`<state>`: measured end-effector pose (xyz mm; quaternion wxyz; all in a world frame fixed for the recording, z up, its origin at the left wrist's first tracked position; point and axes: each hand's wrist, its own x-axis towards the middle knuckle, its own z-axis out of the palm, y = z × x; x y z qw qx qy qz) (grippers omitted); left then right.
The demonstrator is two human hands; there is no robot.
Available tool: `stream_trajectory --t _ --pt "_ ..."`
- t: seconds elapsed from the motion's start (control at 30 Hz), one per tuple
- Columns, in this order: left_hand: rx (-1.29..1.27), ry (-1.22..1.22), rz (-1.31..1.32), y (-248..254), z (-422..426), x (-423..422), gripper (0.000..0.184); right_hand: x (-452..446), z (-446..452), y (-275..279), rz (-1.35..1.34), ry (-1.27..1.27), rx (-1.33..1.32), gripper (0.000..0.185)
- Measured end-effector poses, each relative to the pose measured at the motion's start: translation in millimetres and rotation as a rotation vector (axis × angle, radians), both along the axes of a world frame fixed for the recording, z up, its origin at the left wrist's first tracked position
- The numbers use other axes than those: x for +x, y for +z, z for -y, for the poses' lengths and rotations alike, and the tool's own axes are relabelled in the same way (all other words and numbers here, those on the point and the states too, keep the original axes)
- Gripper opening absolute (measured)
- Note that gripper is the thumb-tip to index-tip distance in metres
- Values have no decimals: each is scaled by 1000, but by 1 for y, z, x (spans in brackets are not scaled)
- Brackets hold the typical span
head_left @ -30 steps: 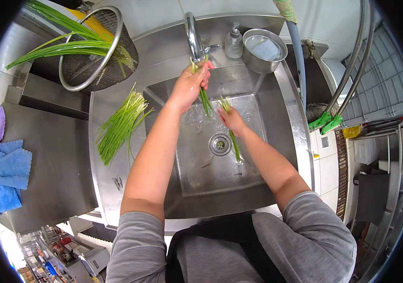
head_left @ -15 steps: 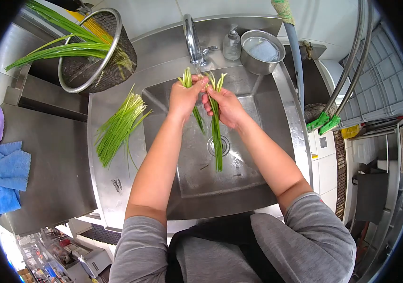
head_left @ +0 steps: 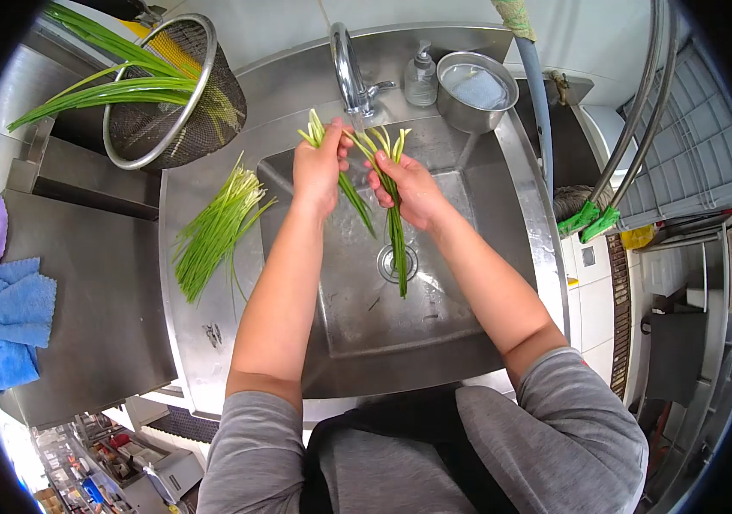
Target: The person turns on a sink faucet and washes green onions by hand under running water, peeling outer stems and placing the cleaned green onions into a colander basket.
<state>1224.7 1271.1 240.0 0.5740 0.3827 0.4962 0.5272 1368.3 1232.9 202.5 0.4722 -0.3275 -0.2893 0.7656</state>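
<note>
Over the sink [head_left: 357, 330], my left hand [head_left: 318, 174] is closed round a small bunch of chives [head_left: 355, 206], pale ends up and green leaves slanting down. Close to its right, my right hand [head_left: 415, 190] grips a second bunch of chives [head_left: 397, 248], whose leaves hang above the drain [head_left: 389, 265]. A few pale stalks bridge the gap between the two hands. On the ledge to the left lies a larger pile of chives [head_left: 216, 236]. The tap [head_left: 345, 73] stands just behind my hands.
A tilted mesh strainer [head_left: 229, 103] holds long green leaves [head_left: 117, 92] at upper left. Behind the sink stand a pump bottle [head_left: 421, 81] and a metal pot [head_left: 469, 116]. Blue cloths [head_left: 13, 300] lie on the left counter. A grey hose [head_left: 537, 111] hangs at right.
My hands have moved apart, the left one going left with its chives. The right bunch has risen slightly and its pale ends have fanned out. A small green scrap now shows in the basin.
</note>
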Motion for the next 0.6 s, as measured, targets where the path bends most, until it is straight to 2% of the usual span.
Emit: stream_trajectory --t 0.17,0.23,0.37,0.43,0.5,0.6 --pt "90 -33 -117 -5 7 10 18 -2 -2 -2 -45 28 7 25" --pt "103 -159 -69 -6 9 9 21 -2 -3 -2 -48 20 18 25" --pt "76 -212 -79 -2 11 8 24 -1 -5 -5 -17 20 29 23" --pt "67 -247 -240 3 11 6 23 0 -5 -7 1 23 38 23" --pt "25 -260 -262 7 9 4 23 -2 -4 0 1 -79 -82 21" --pt "-14 -290 -272 7 8 -2 24 -1 -8 -6 5 -61 -67 21"
